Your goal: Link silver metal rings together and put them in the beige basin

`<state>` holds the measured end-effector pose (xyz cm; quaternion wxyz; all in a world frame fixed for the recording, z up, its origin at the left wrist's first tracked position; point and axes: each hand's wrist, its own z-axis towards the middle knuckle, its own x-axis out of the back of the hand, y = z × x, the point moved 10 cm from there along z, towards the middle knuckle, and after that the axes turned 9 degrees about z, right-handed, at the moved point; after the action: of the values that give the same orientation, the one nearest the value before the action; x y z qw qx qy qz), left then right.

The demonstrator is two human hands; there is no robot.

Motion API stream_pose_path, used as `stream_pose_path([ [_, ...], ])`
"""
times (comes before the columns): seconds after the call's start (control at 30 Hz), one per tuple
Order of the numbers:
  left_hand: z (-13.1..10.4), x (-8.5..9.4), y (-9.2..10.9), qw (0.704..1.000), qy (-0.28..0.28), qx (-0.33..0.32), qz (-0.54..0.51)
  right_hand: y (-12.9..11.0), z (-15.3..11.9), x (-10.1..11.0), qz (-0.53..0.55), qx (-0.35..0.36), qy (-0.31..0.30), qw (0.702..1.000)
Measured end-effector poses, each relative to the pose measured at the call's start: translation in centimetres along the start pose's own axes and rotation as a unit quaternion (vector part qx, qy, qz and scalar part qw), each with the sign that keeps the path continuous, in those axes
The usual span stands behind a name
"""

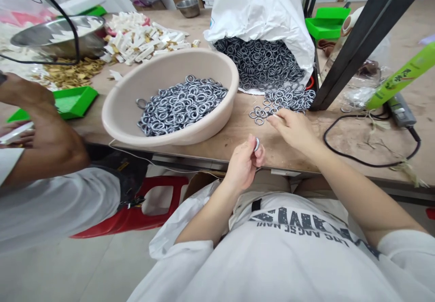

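Note:
My left hand (242, 163) is closed by the table's front edge, with a grey metal ring (256, 144) pinched at its fingertips. My right hand (295, 129) reaches to the near side of a small pile of loose metal rings (288, 99), its thumb and fingers pressed together. What sits between those fingertips is too small to make out. Behind the pile, a white sack (261, 9) lies with its mouth towards me, full of the same rings. To the left stands a beige plastic basin (117, 107) with many rings inside.
A co-worker's arm (50, 134) is at the left, beside a green tray (76, 102). Farther back are a steel bowl (91, 39) and white pieces (142, 39). A dark metal post (360, 43) rises right of the rings, near a black cable (328, 132).

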<state>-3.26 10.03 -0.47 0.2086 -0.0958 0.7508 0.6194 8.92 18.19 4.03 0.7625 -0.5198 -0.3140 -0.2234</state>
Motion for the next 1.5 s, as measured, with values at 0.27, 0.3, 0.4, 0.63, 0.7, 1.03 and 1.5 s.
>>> stream_pose_path([
  [0.27, 0.9, 5.2, 1.2, 0.991, 0.071, -0.052, 0.098, -0.9, 3.9, -5.2, -0.166, 0.018, -0.118, 0.979],
  [0.3, 0.9, 5.5, 1.8, 0.983, 0.086, -0.073, 0.142, -1.0, 3.5, -4.8, -0.141, 0.022, -0.118, 0.983],
  [0.4, 0.6, 4.2, 4.6, 0.904, 0.107, -0.181, 0.372, -2.1, 1.3, -3.4, 0.012, 0.039, -0.150, 0.988],
  [0.63, 1.3, -0.5, 2.8, 0.890, 0.002, -0.157, 0.428, -3.2, -3.3, 0.0, 0.349, -0.029, -0.075, 0.934],
  [0.7, 1.6, -0.6, 1.1, 0.950, -0.012, -0.088, 0.301, -3.0, -4.2, 0.0, 0.403, -0.043, -0.044, 0.913],
  [1.03, 0.1, -2.4, -0.9, 1.000, 0.001, 0.025, 0.008, -3.3, -6.3, 2.6, 0.293, 0.048, 0.069, 0.952],
  [1.5, -0.7, -3.0, -1.0, 0.999, -0.026, 0.027, 0.004, -1.2, -5.6, 2.1, 0.120, 0.021, 0.034, 0.992],
])
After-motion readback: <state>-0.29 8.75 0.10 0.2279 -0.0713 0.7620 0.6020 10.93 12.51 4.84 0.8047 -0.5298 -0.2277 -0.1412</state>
